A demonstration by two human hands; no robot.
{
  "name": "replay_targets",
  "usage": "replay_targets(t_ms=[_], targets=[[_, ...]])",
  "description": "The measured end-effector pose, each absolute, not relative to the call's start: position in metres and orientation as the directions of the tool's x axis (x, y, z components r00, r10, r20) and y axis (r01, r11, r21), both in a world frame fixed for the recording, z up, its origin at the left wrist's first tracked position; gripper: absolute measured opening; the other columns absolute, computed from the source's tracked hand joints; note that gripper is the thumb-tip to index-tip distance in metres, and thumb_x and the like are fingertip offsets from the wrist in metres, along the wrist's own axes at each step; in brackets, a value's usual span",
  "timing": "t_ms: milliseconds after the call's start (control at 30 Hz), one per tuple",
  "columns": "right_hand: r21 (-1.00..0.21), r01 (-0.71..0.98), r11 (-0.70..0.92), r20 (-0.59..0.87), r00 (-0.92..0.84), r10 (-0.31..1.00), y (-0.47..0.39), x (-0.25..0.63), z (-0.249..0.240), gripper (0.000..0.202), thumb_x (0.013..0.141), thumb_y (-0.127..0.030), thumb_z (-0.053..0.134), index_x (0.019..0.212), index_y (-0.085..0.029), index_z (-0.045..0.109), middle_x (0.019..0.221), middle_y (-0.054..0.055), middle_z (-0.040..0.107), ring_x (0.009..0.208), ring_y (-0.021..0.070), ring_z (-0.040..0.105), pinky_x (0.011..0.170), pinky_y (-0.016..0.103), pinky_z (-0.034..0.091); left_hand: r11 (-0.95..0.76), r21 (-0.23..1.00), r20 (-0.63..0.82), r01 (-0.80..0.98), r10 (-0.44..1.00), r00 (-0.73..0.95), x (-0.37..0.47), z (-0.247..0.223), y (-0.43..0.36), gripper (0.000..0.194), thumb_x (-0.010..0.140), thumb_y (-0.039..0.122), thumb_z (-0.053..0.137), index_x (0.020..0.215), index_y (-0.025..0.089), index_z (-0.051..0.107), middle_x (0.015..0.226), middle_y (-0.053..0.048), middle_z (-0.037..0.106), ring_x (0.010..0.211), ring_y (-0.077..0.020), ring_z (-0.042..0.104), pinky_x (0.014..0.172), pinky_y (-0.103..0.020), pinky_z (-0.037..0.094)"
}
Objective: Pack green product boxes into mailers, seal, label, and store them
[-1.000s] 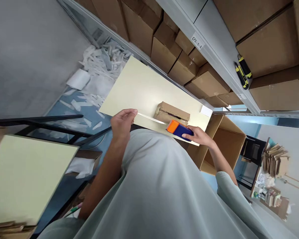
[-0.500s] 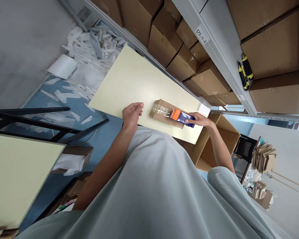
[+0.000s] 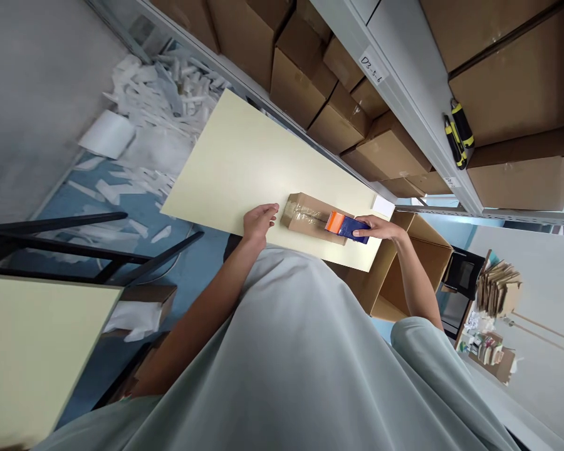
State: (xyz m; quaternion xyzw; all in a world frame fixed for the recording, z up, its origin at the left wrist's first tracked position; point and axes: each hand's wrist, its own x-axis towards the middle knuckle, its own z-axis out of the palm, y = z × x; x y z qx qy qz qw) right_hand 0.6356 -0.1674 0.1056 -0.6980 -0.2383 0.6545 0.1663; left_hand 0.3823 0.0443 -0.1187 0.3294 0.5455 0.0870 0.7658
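A long cardboard box (image 3: pixel 316 202) lies on the pale yellow tabletop (image 3: pixel 216 169), with clear tape wrapped around its left end. My right hand (image 3: pixel 373 227) grips a tape dispenser (image 3: pixel 355 229), dark blue with an orange front part. The dispenser is over the right part of the box, and its orange end points left. My left hand (image 3: pixel 259 223) is a little to the left of the box, apart from it, at the table's near edge. Its fingers are bent and drawn together towards the thumb; whether anything small is between them cannot be made out.
Shelves hold many cardboard boxes (image 3: pixel 341 119) along the table's far side. Two yellow-black cutters (image 3: pixel 455 134) lie on an upper shelf. A large open carton (image 3: pixel 411 266) stands at the table's right end. White scraps (image 3: pixel 155 131) cover the floor at left, near a black metal frame (image 3: pixel 66 224).
My left hand has moved right and slightly down, closer to the box. The tape dispenser has turned slightly in my right hand, and its blue side shows differently. The camera view has shifted a little.
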Motion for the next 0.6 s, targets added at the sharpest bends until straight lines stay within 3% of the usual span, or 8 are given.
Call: replay_targets(t_ms=[100,200,267,400,500,600], targets=[[-0.542,0.114,-0.833,-0.836,0.026,0.548,-0.164,0.634,0.105,0.061,0.087,-0.072,0.089,0.110,-0.017,0.075,0.102,0.007,0.082,0.092,0.0227,0.073,0.080,0.033,0.060,0.736,0.615,-0.763,0.282,0.465,0.449,0.392,-0.127,0.032,0.035,0.073,0.047,0.088,0.091,0.020,0.078,0.093,-0.008,0.080,0.080,-0.0188,0.067,0.069,-0.030,0.051],[-0.535,0.104,-0.838,-0.841,0.029,0.541,-0.161,0.632,0.106,0.061,0.085,-0.072,0.089,0.107,-0.017,0.075,0.099,0.006,0.080,0.092,0.0222,0.071,0.079,0.032,0.058,0.620,0.731,-0.660,0.286,0.535,0.527,0.397,-0.129,0.023,0.033,0.084,0.052,0.082,0.093,0.021,0.074,0.096,-0.009,0.080,0.092,-0.0236,0.073,0.083,-0.035,0.057],[-0.528,0.097,-0.844,-0.845,0.040,0.533,-0.160,0.631,0.107,0.059,0.085,-0.071,0.090,0.104,-0.017,0.074,0.095,0.004,0.077,0.089,0.0207,0.069,0.078,0.031,0.056,0.512,0.792,-0.603,0.333,0.571,0.557,0.395,-0.129,0.023,0.033,0.091,0.053,0.079,0.102,0.022,0.074,0.098,-0.009,0.079,0.097,-0.0258,0.074,0.089,-0.037,0.058],[-0.502,0.084,-0.861,-0.860,0.052,0.507,-0.158,0.626,0.108,0.058,0.083,-0.070,0.090,0.101,-0.018,0.072,0.092,0.001,0.071,0.083,0.0172,0.063,0.074,0.029,0.052,0.394,0.772,-0.630,0.498,0.577,0.520,0.384,-0.120,0.033,0.043,0.092,0.046,0.080,0.124,0.020,0.072,0.102,-0.009,0.077,0.090,-0.0262,0.072,0.089,-0.040,0.058],[-0.490,0.076,-0.869,-0.867,0.061,0.494,-0.157,0.623,0.109,0.059,0.081,-0.071,0.090,0.099,-0.019,0.070,0.089,-0.001,0.068,0.080,0.0156,0.060,0.072,0.028,0.050,0.298,0.847,-0.527,0.441,0.588,0.614,0.381,-0.102,0.043,0.028,0.096,0.046,0.074,0.110,0.021,0.075,0.107,-0.009,0.077,0.087,-0.0231,0.071,0.087,-0.037,0.058],[-0.475,0.078,-0.876,-0.874,0.072,0.480,-0.154,0.622,0.111,0.060,0.080,-0.073,0.089,0.097,-0.020,0.069,0.087,-0.002,0.066,0.080,0.0154,0.058,0.072,0.028,0.049,0.268,0.893,-0.449,0.360,0.546,0.707,0.387,-0.081,0.047,0.026,0.094,0.047,0.076,0.103,0.023,0.074,0.107,-0.008,0.077,0.084,-0.0202,0.070,0.083,-0.034,0.057]])
